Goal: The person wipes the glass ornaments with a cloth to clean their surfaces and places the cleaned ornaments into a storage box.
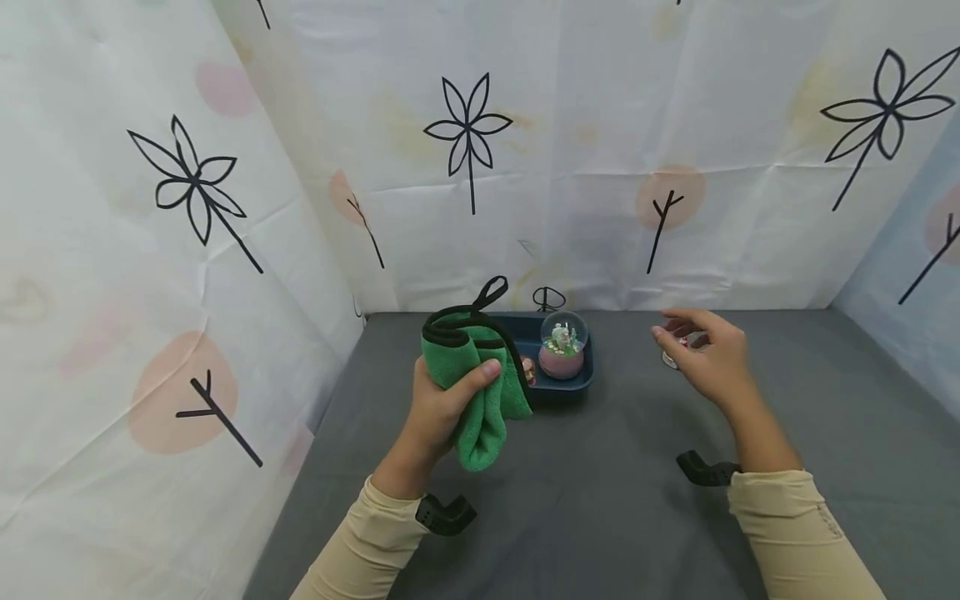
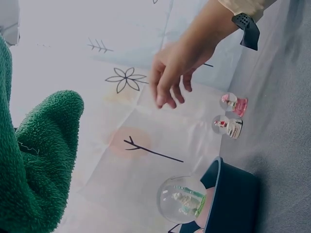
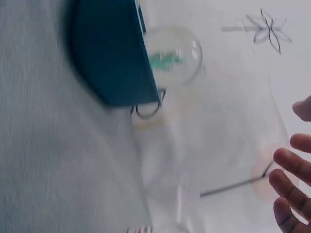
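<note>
My left hand [image 1: 431,412] grips a folded green towel [image 1: 480,425] with black edging and a hanging loop, raised in front of a dark blue tray [image 1: 561,388]. In the tray stands a snow globe [image 1: 562,350] with a pink base; a small pinkish item [image 1: 528,370] beside it is partly covered by the towel. To the right, my right hand [image 1: 708,354] hovers with loosely bent fingers and holds nothing. The left wrist view shows two small snow globes on the table below that hand, one red-pink based [image 2: 235,103], one white based [image 2: 228,126].
A grey cloth [image 1: 600,500] covers the table. Patterned white fabric [image 1: 570,233] hangs along the back and left side; a bluish panel [image 1: 918,275] stands at the right. Both wrists wear black camera mounts [image 1: 446,515].
</note>
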`<state>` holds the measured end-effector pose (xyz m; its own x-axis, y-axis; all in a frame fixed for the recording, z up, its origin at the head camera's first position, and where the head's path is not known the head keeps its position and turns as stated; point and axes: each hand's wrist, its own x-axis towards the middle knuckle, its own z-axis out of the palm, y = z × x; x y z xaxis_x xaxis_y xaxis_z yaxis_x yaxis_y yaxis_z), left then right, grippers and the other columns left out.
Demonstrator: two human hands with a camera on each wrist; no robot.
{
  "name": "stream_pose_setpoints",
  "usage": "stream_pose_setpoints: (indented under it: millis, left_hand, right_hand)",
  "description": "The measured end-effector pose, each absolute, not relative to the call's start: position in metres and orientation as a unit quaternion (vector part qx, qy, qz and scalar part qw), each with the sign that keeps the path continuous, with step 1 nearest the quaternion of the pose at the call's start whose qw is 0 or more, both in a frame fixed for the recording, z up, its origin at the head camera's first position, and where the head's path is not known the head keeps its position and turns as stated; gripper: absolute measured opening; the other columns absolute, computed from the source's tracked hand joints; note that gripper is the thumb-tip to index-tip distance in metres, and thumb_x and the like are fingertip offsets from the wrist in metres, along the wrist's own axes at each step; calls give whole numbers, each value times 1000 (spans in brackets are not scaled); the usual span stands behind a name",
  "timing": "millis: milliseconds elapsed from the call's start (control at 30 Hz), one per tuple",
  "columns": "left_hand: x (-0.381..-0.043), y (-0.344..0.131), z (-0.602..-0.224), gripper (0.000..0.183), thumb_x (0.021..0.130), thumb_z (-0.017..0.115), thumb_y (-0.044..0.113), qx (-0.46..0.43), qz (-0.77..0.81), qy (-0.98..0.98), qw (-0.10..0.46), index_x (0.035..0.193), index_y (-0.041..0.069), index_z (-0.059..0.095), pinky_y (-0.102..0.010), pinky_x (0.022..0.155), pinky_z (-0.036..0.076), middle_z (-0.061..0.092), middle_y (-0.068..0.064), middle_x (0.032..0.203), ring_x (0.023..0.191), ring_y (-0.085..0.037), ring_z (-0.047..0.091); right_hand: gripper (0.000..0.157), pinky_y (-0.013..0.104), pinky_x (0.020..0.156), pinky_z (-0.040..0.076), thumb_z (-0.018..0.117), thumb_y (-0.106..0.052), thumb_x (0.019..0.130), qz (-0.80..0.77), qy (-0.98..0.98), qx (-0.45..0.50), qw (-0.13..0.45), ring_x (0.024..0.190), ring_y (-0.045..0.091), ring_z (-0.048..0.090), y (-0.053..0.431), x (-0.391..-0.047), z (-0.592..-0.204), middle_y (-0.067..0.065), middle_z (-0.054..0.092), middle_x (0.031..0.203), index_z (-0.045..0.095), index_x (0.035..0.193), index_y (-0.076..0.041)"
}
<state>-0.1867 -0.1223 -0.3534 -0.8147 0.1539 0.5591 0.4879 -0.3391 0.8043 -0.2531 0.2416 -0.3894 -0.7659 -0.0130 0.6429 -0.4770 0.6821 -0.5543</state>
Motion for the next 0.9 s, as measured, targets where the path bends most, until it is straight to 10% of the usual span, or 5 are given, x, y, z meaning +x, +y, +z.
stream_pose_setpoints:
  millis: [133, 300, 533, 900]
  left_hand:
    - [-187, -121, -355, 10, 98, 74, 9, -283, -769, -564, 104, 107, 11, 72, -32, 68, 67, 74, -1, 91, 74, -16, 77]
    - [-187, -122, -356, 12, 97, 75, 9, -275, -770, -567, 104, 109, 11, 73, -32, 68, 67, 75, -1, 92, 75, -16, 77]
    - [-188, -121, -357, 12, 97, 75, 9, -267, -767, -574, 104, 108, 11, 73, -31, 69, 67, 74, 0, 91, 75, -14, 76]
    - [-189, -121, -358, 7, 99, 73, 8, -286, -762, -572, 107, 105, 13, 73, -32, 67, 67, 74, 0, 89, 73, -15, 76]
  right_hand:
    - [31, 14, 76, 45, 78, -18, 97, 372, -871, 106, 303, 94, -6, 58, 260, -253, -392, 18, 76, 110, 75, 127, -6]
    - [43, 21, 79, 46, 75, -25, 101, 358, -895, 69, 257, 107, 27, 65, 285, -255, -392, 24, 71, 124, 69, 137, -5]
    - [58, 71, 93, 50, 68, -36, 105, 341, -923, 22, 179, 124, 55, 57, 313, -254, -395, 32, 56, 141, 57, 149, 0]
    - [73, 75, 91, 49, 66, -48, 104, 323, -941, -11, 105, 132, 58, 49, 328, -258, -407, 36, 46, 148, 49, 152, 4]
